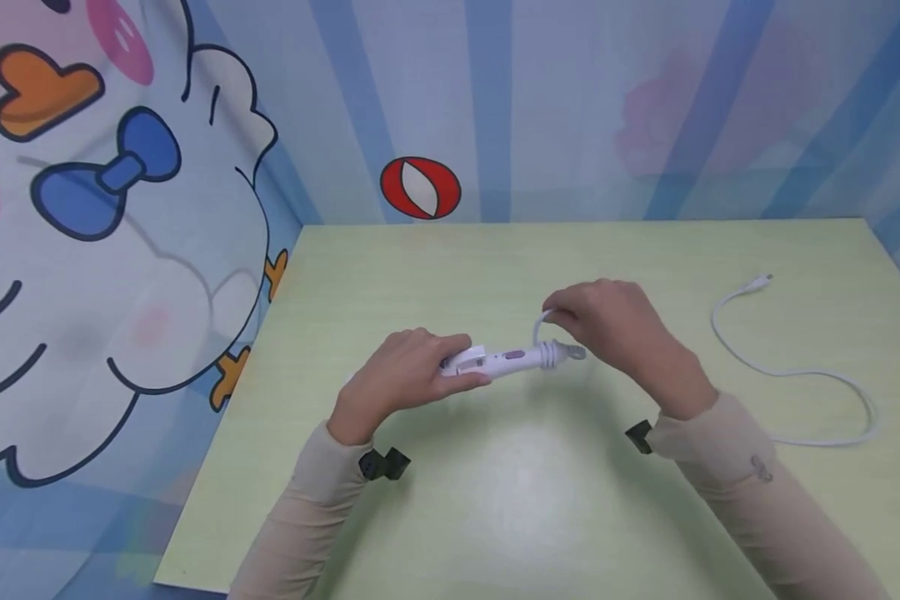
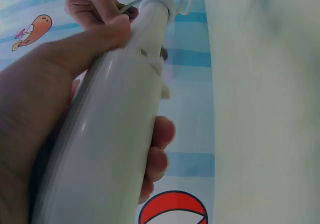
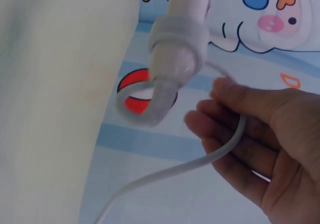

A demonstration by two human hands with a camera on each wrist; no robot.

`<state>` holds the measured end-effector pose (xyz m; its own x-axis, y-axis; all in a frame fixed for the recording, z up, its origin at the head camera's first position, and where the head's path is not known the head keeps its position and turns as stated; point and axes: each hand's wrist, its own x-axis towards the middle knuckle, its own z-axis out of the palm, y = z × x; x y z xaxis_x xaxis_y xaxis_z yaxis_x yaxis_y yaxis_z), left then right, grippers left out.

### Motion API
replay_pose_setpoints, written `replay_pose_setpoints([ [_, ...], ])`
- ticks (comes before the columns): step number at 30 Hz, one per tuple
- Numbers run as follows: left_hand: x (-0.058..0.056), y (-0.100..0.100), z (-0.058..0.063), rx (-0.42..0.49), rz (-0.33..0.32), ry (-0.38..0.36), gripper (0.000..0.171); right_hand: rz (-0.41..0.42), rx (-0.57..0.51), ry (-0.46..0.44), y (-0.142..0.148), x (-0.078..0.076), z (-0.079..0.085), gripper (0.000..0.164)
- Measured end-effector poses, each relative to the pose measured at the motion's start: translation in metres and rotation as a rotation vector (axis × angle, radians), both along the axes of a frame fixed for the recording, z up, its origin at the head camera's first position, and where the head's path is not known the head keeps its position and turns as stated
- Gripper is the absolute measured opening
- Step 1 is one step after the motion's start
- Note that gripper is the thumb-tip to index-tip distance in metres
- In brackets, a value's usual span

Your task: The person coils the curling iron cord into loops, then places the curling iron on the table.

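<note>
A white curling iron (image 1: 513, 361) with a purple button on its handle is held above the table, nearly level. My left hand (image 1: 401, 375) grips it at the clamp end, thumb along one side and fingers curled round the other, as the left wrist view shows its smooth white body (image 2: 110, 119). From the handle's end comes a power cord (image 3: 165, 173), with wraps around the handle near that end. My right hand (image 1: 618, 325) is just beyond this end and pinches the cord between thumb and fingers. In the right wrist view the cord crosses the curled fingers (image 3: 250, 149) and hangs downward.
The cord's far part (image 1: 810, 372) curves over the right side of the pale green table (image 1: 420, 275), ending in a plug (image 1: 756, 284). Behind and to the left stand printed cartoon walls (image 1: 555, 108). Dark blocks (image 1: 385, 464) sit at the cuffs.
</note>
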<state>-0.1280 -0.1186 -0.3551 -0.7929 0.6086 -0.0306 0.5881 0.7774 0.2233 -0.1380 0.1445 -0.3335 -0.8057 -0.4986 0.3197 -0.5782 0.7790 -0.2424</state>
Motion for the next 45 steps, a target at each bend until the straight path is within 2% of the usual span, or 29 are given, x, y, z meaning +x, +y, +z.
replay_pose_setpoints([
  [2, -0.002, 0.001, -0.003, 0.002, 0.035, 0.01, 0.041, -0.034, 0.007, 0.006, -0.004, 0.005, 0.0, 0.01],
  [4, -0.005, 0.001, -0.006, 0.003, 0.072, 0.03, 0.042, -0.07, -0.005, -0.026, -0.009, 0.009, -0.001, 0.011],
  [7, -0.008, 0.0, -0.011, 0.024, 0.124, 0.07, 0.042, -0.113, -0.077, -0.135, -0.014, 0.016, -0.005, 0.016],
  [10, -0.009, -0.001, -0.013, 0.076, 0.17, 0.122, 0.042, -0.136, -0.2, -0.263, -0.015, 0.02, -0.014, 0.019],
  [14, -0.01, -0.002, -0.013, 0.143, 0.228, 0.174, 0.044, -0.111, -0.352, -0.368, -0.014, 0.022, -0.032, 0.02],
  [19, -0.007, 0.0, -0.009, 0.19, 0.26, 0.161, 0.045, -0.055, -0.458, -0.408, -0.011, 0.021, -0.056, 0.02],
  [25, -0.001, 0.002, -0.005, 0.231, 0.215, 0.157, 0.043, -0.016, -0.521, -0.398, -0.006, 0.014, -0.074, 0.021],
  [30, 0.001, 0.002, -0.002, 0.239, 0.169, 0.121, 0.042, 0.042, -0.526, -0.351, 0.006, 0.003, -0.08, 0.018],
  [36, 0.0, -0.002, 0.001, 0.265, 0.08, 0.028, 0.036, 0.089, -0.458, -0.185, 0.014, -0.011, -0.078, 0.016],
  [41, -0.002, -0.006, 0.002, 0.252, 0.009, -0.03, 0.034, 0.135, -0.398, -0.206, 0.021, -0.018, -0.071, 0.022],
  [45, -0.002, -0.006, 0.004, 0.185, -0.046, -0.033, 0.036, 0.229, -0.316, -0.143, 0.025, -0.024, -0.069, 0.028],
])
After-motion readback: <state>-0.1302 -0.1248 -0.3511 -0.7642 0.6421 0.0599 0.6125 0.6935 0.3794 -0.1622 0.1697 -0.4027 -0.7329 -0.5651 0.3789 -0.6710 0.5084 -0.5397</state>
